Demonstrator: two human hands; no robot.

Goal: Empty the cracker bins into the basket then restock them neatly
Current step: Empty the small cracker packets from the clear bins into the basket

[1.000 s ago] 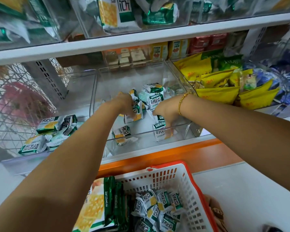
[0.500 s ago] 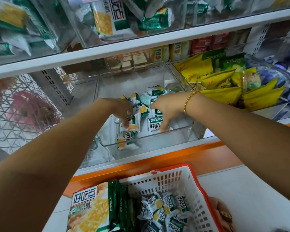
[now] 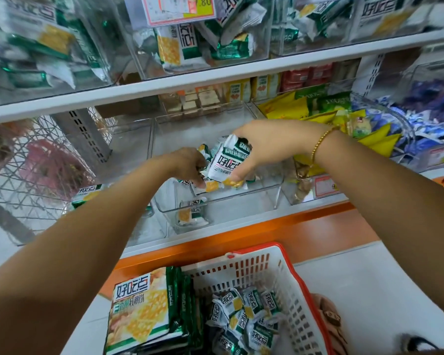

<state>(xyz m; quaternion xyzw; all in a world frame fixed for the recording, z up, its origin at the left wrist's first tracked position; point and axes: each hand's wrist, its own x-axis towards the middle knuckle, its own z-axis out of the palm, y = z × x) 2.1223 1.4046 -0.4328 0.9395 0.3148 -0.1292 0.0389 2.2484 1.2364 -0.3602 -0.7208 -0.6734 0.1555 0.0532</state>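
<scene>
A clear plastic bin point(image 3: 241, 201) on the lower shelf holds a few small white-and-green cracker packets. My right hand point(image 3: 267, 147) grips a bunch of these cracker packets point(image 3: 226, 162) lifted above the bin. My left hand point(image 3: 190, 162) reaches in beside it, fingers curled round more packets point(image 3: 203, 185) lower down. One loose packet point(image 3: 191, 212) lies at the bin's front. Below, a white basket with a red rim point(image 3: 287, 267) holds several small packets point(image 3: 244, 319) and large cracker packs point(image 3: 141, 313).
A second clear bin point(image 3: 128, 149) stands to the left with a packet point(image 3: 87, 194) showing behind my left arm. Yellow snack bags point(image 3: 305, 111) fill the bin to the right. Upper shelf bins point(image 3: 203, 39) hold more crackers. A wire rack point(image 3: 31, 175) stands at left.
My right hand has risen out of the bin with a bunch of packets in its grip. My left hand stays low in the bin among the packets. The view has tilted upward.
</scene>
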